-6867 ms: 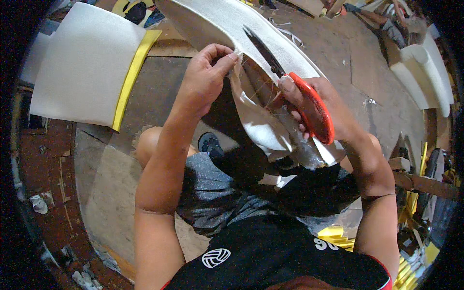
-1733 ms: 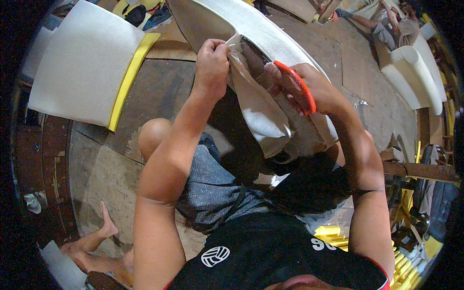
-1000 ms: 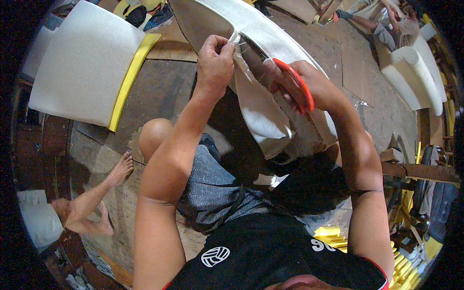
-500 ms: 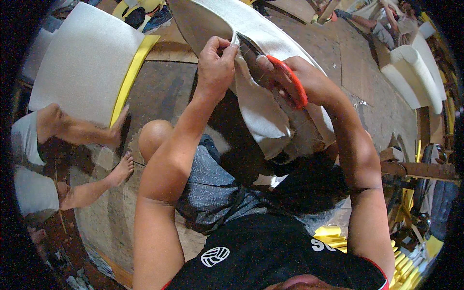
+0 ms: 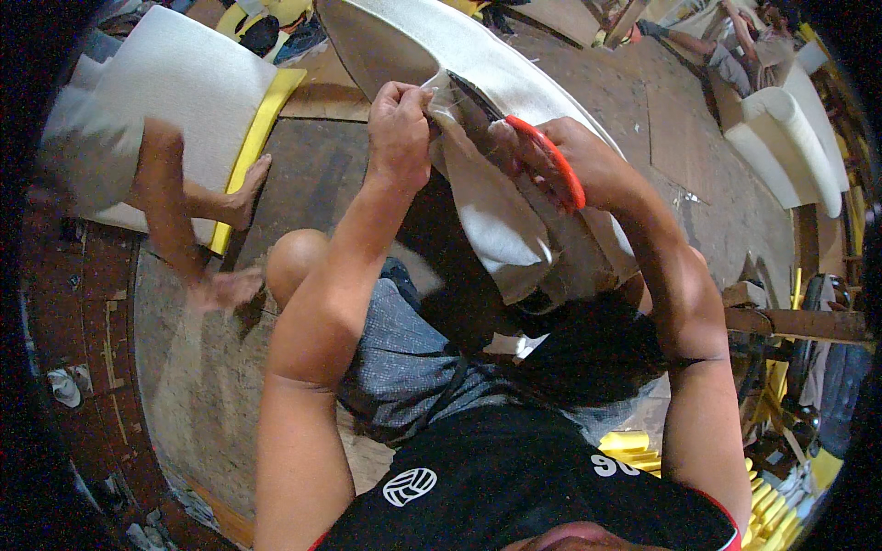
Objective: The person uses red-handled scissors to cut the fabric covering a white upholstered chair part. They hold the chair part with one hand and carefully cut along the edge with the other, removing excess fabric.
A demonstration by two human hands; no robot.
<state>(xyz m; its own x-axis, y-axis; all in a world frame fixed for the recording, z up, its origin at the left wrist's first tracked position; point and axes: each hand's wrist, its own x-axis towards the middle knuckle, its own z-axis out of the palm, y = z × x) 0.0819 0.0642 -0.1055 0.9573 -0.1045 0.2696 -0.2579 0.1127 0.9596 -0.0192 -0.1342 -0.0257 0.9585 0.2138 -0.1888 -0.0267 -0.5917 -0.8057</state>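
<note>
A curved upholstered piece (image 5: 501, 60) in off-white cloth leans in front of my knees, with a loose flap of fabric (image 5: 487, 220) hanging down from it. My left hand (image 5: 400, 133) is closed, pinching the edge of the fabric between thumb and fingers. In my right hand (image 5: 588, 161) are red-handled scissors (image 5: 557, 163), gripped by the handles. Their dark blades point up and left, lying beside the upholstered edge close to my left fingers. Part of the lower handle is hidden behind my fingers. Fine loose threads show between the two hands.
At left, a person's bare legs (image 5: 170, 197), blurred, pass beside a pale cushioned panel (image 5: 184, 83) with a yellow foam edge (image 5: 241, 174). Another white upholstered piece (image 5: 776, 147) stands at right, near a seated person (image 5: 749, 46). Yellow foam strips (image 5: 772, 514) lie lower right.
My left hand has shifted slightly left and down with the fabric edge. More of the dark scissor blades shows. At left, the other person's legs have moved right in a step.
</note>
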